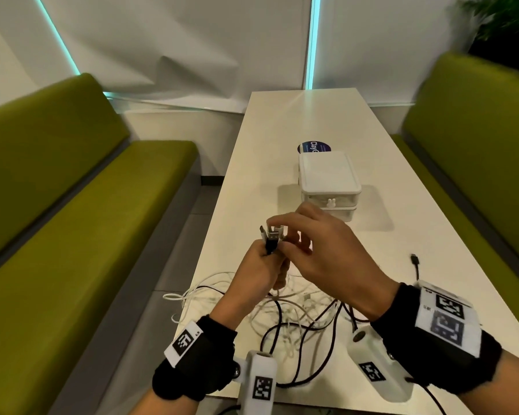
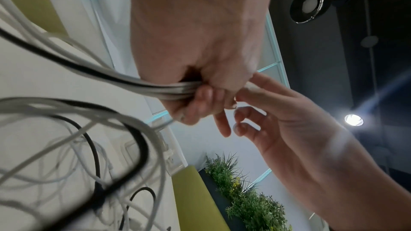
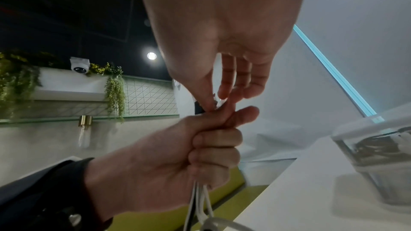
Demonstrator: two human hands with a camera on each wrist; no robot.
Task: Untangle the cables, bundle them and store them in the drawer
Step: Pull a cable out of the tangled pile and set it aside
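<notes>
My left hand (image 1: 264, 259) grips a bunch of white and black cable ends in a fist above the table. Their plugs (image 1: 272, 235) stick up out of it. My right hand (image 1: 282, 235) pinches the plug tips with thumb and forefinger, its other fingers loosely curled. From the fist the cables (image 2: 160, 90) hang down into a tangled pile (image 1: 285, 316) on the near table. In the right wrist view the left hand (image 3: 206, 147) is clenched round the strands (image 3: 198, 199), with the right hand (image 3: 217, 103) above. The white stacked drawer box (image 1: 328, 181) stands behind my hands, drawers closed.
A black cable end with its plug (image 1: 414, 259) lies alone to the right on the white table (image 1: 282, 121). A round blue sticker (image 1: 313, 146) sits behind the box. Green benches (image 1: 72, 190) flank the table on both sides. The drawer box (image 3: 378, 155) looms close on the right.
</notes>
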